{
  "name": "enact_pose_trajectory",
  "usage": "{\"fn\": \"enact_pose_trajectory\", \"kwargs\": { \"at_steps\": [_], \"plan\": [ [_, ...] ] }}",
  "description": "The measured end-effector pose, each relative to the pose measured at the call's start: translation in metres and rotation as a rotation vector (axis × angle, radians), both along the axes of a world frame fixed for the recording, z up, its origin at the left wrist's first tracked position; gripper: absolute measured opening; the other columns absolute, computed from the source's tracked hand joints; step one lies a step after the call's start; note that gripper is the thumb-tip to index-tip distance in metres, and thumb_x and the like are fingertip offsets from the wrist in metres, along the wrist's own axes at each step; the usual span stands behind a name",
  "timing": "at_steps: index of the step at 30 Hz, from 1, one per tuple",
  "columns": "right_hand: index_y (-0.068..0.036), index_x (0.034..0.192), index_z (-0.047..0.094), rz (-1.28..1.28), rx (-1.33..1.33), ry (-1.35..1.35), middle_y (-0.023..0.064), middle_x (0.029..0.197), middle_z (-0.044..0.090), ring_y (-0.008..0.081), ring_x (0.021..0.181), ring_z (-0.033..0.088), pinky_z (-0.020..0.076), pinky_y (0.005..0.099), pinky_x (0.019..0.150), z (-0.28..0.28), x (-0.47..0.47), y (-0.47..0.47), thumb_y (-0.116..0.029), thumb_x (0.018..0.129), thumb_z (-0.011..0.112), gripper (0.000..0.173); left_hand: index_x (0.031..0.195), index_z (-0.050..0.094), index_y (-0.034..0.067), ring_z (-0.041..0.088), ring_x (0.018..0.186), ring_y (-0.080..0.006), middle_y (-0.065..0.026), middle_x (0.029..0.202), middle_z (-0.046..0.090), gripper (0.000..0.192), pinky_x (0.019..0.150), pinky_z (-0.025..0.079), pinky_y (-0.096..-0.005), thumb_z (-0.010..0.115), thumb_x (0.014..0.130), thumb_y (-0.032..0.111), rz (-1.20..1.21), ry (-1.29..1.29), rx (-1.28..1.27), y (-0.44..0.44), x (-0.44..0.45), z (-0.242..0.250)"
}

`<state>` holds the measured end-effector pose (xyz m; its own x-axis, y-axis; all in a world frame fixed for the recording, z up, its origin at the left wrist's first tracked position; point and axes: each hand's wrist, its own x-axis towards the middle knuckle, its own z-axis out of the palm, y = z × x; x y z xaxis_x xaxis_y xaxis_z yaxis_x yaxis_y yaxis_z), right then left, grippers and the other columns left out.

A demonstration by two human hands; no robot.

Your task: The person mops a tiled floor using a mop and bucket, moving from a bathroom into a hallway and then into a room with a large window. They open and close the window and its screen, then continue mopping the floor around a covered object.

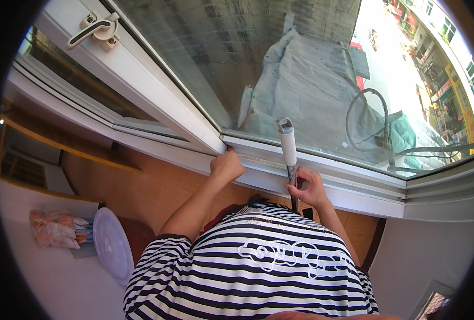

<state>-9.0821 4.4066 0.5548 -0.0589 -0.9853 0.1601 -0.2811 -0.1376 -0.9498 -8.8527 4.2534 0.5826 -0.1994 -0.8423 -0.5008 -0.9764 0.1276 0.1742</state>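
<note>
My left hand [227, 165], its fingers curled, touches the white window frame [161, 96] near the lower corner of a glass pane. Whether it grips anything is hidden. A pole with a white grip [289, 150] and a grey loop at its end stands before the sill. My right hand [309, 186] is around the dark shaft below that grip, thumb and fingertips at the pole. The pole's lower end goes out of sight by my striped shirt [253, 256]. Grooved sliding tracks [340, 180] run along the sill behind the pole.
A window handle [93, 32] juts from the frame at the upper left. Lower left are a round pale plastic lid [113, 245] and a clear bag [55, 230] with orange contents. Outside the glass lie a grey tarpaulin [309, 88] and a looped hose [385, 116].
</note>
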Motion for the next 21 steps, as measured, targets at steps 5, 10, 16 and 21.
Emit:
{"fn": "enact_pose_trajectory", "kwargs": {
  "at_steps": [5,10,16,21],
  "plan": [
    [-0.001,0.068,0.057,0.003,0.011,-0.019,0.0037,0.069,0.054,0.0116,0.059,0.055,0.0443,0.0247,0.055,-0.002,-0.003,0.000,-0.009,0.073,0.077,0.022,0.126,0.054,-0.003,0.071,0.077,-0.0300,-0.0213,0.076,0.070,0.055,0.073,0.055,-0.0380,0.055,0.073,0.012,0.078,0.274,-0.066,0.008,0.017,-0.010],
    [-0.002,0.068,0.057,0.007,0.009,-0.024,0.0032,0.069,0.054,0.0113,0.059,0.055,0.0444,0.0244,0.055,-0.003,-0.004,0.000,-0.009,0.073,0.077,0.022,0.120,0.060,0.004,0.067,0.063,-0.0273,-0.0146,0.068,0.068,0.042,0.063,0.054,-0.0368,0.059,0.078,0.012,0.378,0.796,0.040,0.022,0.029,-0.016],
    [-0.002,0.069,0.057,0.013,0.002,-0.050,0.0026,0.069,0.054,0.0107,0.059,0.055,0.0443,0.0238,0.055,-0.002,-0.003,0.001,-0.008,0.073,0.077,0.020,0.088,0.071,0.007,0.067,0.066,-0.0309,-0.0149,0.074,0.068,0.015,0.062,0.053,-0.0420,0.064,0.084,0.020,0.119,0.470,-0.569,0.012,0.023,-0.020],
    [-0.001,0.071,0.060,0.005,0.017,-0.077,0.0033,0.069,0.055,0.0118,0.059,0.055,0.0448,0.0244,0.055,-0.002,-0.003,0.001,-0.009,0.071,0.078,0.020,0.083,0.074,0.011,0.067,0.078,-0.0351,-0.0133,0.079,0.070,0.018,0.067,0.052,-0.0462,0.070,0.082,0.028,0.067,0.105,-0.507,-0.001,-0.004,-0.015]
  ]
}}
